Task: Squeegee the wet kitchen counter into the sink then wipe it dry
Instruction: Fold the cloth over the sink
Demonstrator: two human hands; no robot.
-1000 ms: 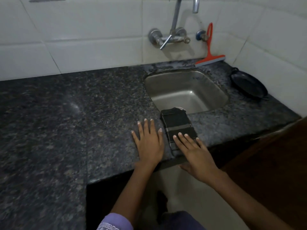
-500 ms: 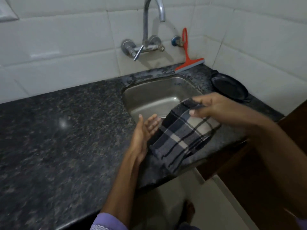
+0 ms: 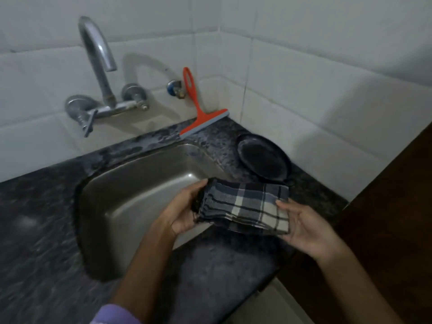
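Both hands hold a folded checked cloth (image 3: 245,206) in the air over the sink's (image 3: 140,195) front right corner: left hand (image 3: 184,211) grips its left end, right hand (image 3: 306,228) pinches its right edge. Red squeegee (image 3: 201,113) leans on the tiled wall behind the sink, blade on the dark counter (image 3: 35,230). Black pan (image 3: 264,157) sits right of the sink.

Home kitchen, dark granite desk (image 3: 42,230) with inset steel sink (image 3: 140,197), wall tap (image 3: 100,73) on white tiles (image 3: 304,78), black pan (image 3: 264,157), orange squeegee (image 3: 198,113)
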